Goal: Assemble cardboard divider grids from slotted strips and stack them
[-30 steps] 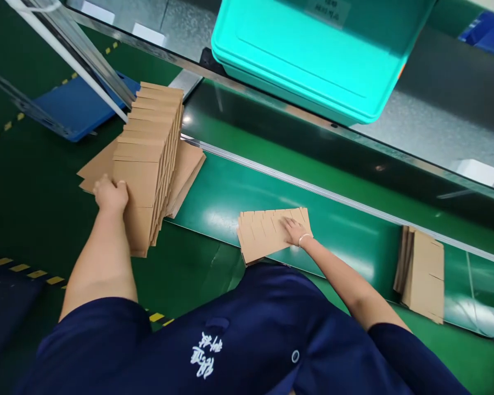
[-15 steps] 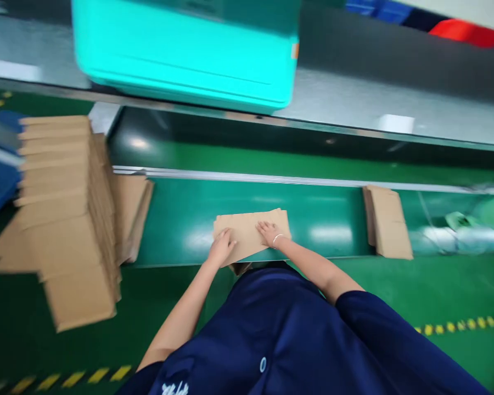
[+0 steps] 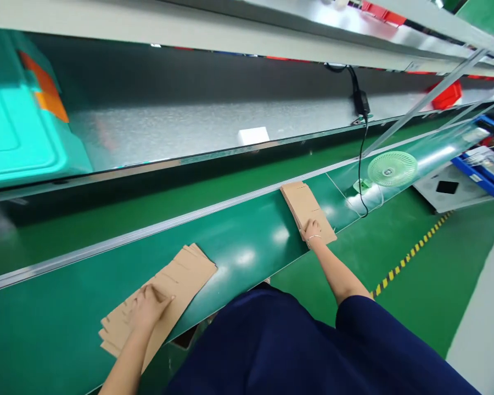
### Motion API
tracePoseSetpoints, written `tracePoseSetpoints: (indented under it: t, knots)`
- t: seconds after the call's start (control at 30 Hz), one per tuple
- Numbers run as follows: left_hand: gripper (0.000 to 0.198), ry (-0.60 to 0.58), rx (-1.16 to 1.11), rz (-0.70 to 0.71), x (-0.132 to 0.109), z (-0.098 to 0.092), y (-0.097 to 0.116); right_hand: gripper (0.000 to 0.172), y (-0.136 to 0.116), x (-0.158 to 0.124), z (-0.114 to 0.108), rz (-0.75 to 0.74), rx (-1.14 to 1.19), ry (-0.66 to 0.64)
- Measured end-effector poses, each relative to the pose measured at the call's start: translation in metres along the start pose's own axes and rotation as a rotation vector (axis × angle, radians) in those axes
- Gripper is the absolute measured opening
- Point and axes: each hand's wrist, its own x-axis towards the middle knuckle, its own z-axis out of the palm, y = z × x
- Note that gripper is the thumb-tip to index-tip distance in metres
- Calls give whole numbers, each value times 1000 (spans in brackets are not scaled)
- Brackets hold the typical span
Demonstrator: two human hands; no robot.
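Note:
A fanned stack of flat brown cardboard pieces (image 3: 177, 277) lies on the green belt (image 3: 247, 247) near its front edge. My left hand (image 3: 148, 307) rests flat on top of this stack, fingers spread. Farther right on the belt lies a second, squarer stack of flat cardboard (image 3: 304, 208). My right hand (image 3: 313, 229) reaches out to it and lies on its near end, with the fingers on the cardboard; a bracelet shows at the wrist.
A teal plastic bin (image 3: 20, 137) stands on the metal shelf at the far left. A small green fan (image 3: 392, 169) and a black cable (image 3: 360, 159) sit at the belt's right end. A small white block (image 3: 253, 135) lies on the shelf. Yellow-black tape marks the floor.
My right hand has left the near stack and reached right to the second cardboard stack. My left hand stays on the near stack. The view has swung right, away from the big cardboard pile.

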Motion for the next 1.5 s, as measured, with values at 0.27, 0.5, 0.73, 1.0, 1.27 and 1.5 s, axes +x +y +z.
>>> tracePoseSetpoints:
  t: [0.27,0.5,0.73,1.0,1.27,1.5]
  knots:
    - [55,4,-155,-330,-42,-32,15,52,42,10,21,-405,61,22]
    - [26,281,-398,-301,-61,-101,27,97,28,29,22,-203,74,153]
    - [31,209,-290,142,-22,-110,150,55,5,-9,16,-310,-6,145]
    - [37,34,-26,383,-1,-84,247,44,35,-35,-100,-252,-60,208]
    - [36,-13,-35,422,3,-88,243,41,-41,-85,-105,-679,-2,142]
    - [35,-22,-48,435,4,-87,235,40,-36,-90,-95,-649,-49,171]
